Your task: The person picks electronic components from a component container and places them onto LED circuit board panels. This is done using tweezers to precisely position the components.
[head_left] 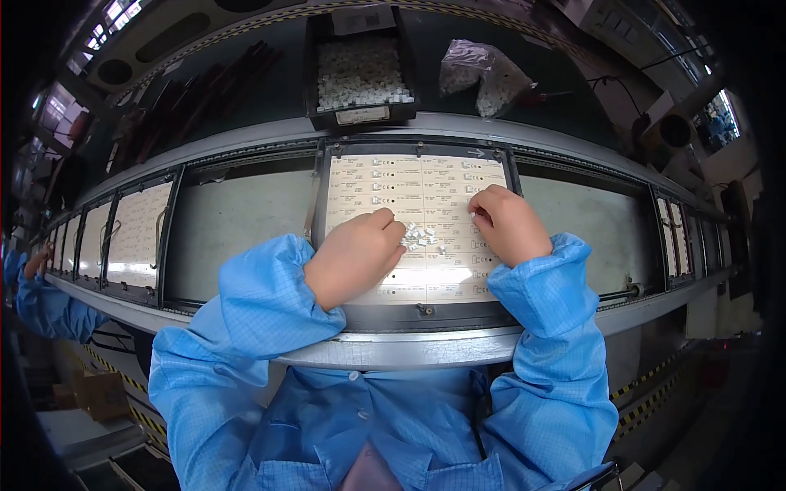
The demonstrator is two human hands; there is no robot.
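Note:
A cream circuit-board panel (422, 192) with repeated printed rows lies in a dark frame before me. Small white block-shaped connectors (421, 236) are heaped loosely on its middle. My left hand (360, 250) rests over the panel's left half, its fingers curled beside the heap; their tips are mostly hidden, and I cannot make out what they hold. Over the right half, my right hand (512, 227) is closed in a pinch at a printed row. A small white connector (472, 214) shows at its fingertips.
Behind the rail stands a black bin (363, 116) full of white connectors, with a clear plastic bag (483, 74) of similar parts to its right. Further framed panels (139, 233) sit along the conveyor line. A co-worker's blue sleeve (53, 303) shows at far left.

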